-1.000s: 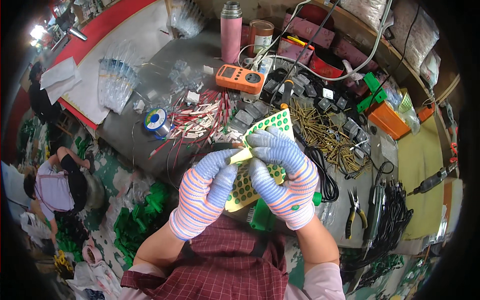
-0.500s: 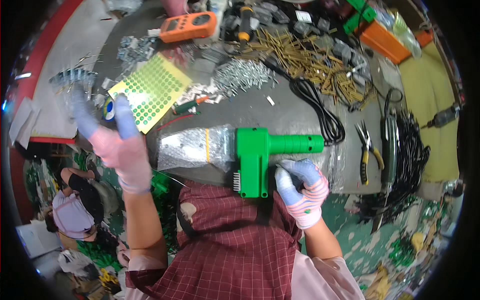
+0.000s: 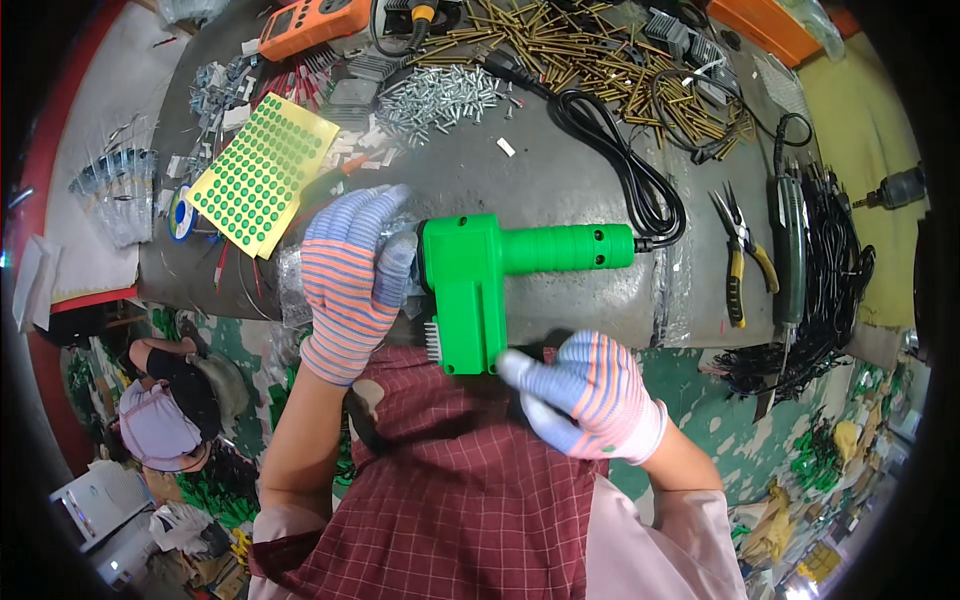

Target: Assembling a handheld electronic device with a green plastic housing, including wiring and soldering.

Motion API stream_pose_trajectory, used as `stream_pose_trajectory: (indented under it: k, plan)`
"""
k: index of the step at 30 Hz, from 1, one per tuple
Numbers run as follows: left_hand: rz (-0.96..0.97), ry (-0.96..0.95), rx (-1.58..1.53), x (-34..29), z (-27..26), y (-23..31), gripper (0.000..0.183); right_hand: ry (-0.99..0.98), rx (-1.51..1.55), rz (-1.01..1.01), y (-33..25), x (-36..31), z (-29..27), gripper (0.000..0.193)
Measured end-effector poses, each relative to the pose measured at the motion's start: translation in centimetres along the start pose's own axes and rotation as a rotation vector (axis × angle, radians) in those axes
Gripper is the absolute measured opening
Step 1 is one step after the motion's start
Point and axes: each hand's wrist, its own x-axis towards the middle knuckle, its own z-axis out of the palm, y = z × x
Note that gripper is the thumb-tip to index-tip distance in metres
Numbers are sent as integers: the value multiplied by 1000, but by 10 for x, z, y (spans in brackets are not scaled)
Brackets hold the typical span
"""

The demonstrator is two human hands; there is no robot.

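A green corded hand tool (image 3: 468, 290) lies across the near edge of the table, its round handle pointing right and its boxy body hanging toward my apron. A row of pale metal fins shows at the body's lower left. Bubble wrap (image 3: 292, 285) covers its left end. My left hand (image 3: 350, 280), in a striped knit glove, closes over that wrapped end and hides most of it. Close to the body's lower right corner is my right hand (image 3: 595, 395), gloved alike, thumb and forefinger stretched out and apart. Whether its fingertip touches the corner I cannot tell.
A sheet of green round stickers (image 3: 262, 170) lies back left, near a solder reel (image 3: 181, 214). Behind are screws (image 3: 440, 100), brass rods (image 3: 560, 50) and an orange meter (image 3: 312, 25). Pliers (image 3: 742, 255) and bundled black cords (image 3: 835, 260) lie right. Another person (image 3: 170, 410) sits lower left.
My left hand has come from the sticker sheet onto the wrapped end. My right hand has moved left and down, below the handle. The tool appears farther left and higher in view.
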Motion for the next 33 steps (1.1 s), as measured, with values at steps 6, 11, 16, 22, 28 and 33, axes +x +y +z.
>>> stream_pose_trajectory:
  k: [6, 11, 16, 22, 28, 33]
  plan:
    - [36, 20, -191, -10, -24, -6, 42, 384, -204, 139, 7, 10, -23, 42]
    - [28, -232, 219, -29, -49, -15, 82, 186, -626, 60, 26, 53, -25, 50]
    - [-44, -80, 233, -39, -54, -25, 74, 198, -600, 59, 64, 57, -10, 56]
    - [317, 528, 269, -10, -83, -11, 48, 378, -269, 76, 65, 48, -19, 51]
    - [48, 695, -655, 6, -89, 17, 56, 492, 609, 430, 75, 38, -20, 41]
    - [17, 514, -168, 12, -112, 15, 61, 500, 792, 527, 69, 33, -28, 46]
